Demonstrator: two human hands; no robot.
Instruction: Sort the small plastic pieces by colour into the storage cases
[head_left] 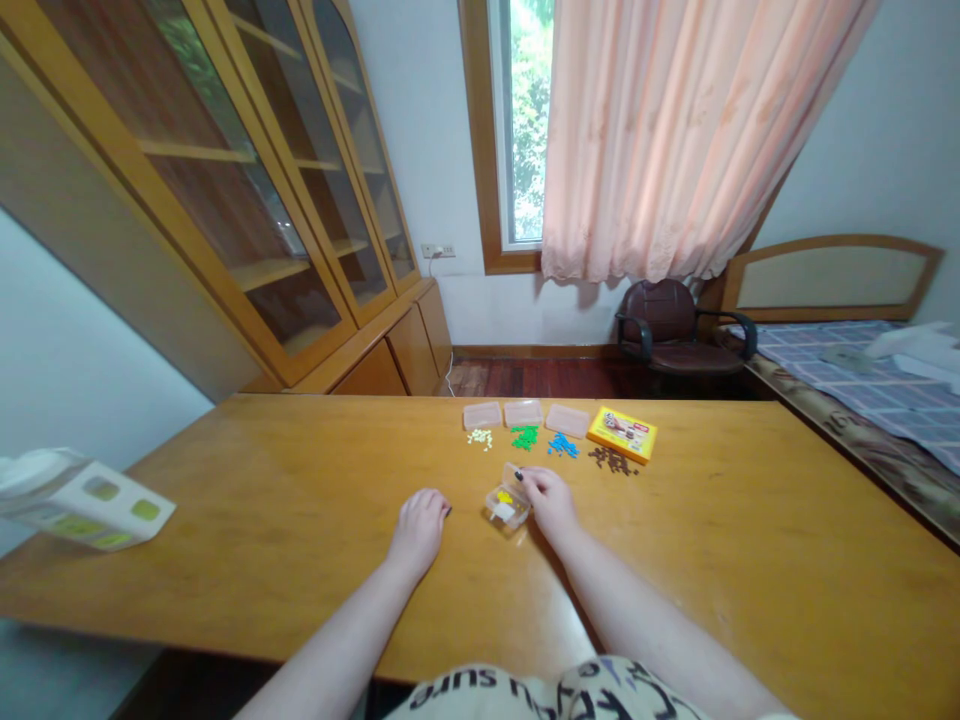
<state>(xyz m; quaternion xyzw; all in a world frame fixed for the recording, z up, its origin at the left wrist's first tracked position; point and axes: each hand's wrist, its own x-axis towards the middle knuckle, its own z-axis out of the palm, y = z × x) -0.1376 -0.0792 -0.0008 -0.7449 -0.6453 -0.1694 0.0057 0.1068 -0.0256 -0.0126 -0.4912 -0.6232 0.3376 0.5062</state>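
Observation:
My right hand (549,503) grips the lid edge of a small transparent plastic box (507,507) that lies open or ajar on the wooden table (247,500), with yellow and white pieces inside. My left hand (420,530) rests on the tabletop with curled fingers, a little left of the box, holding nothing visible. Beyond the hands lie loose piles of pale yellow beads (480,438), green beads (524,436), blue beads (562,446) and brown beads (611,459).
Several pale translucent boxes (523,412) stand in a row along the far table edge, beside a yellow printed box (622,434). White packaging (82,498) hangs at the left. A dark chair (675,330) and bed (847,380) stand beyond the table.

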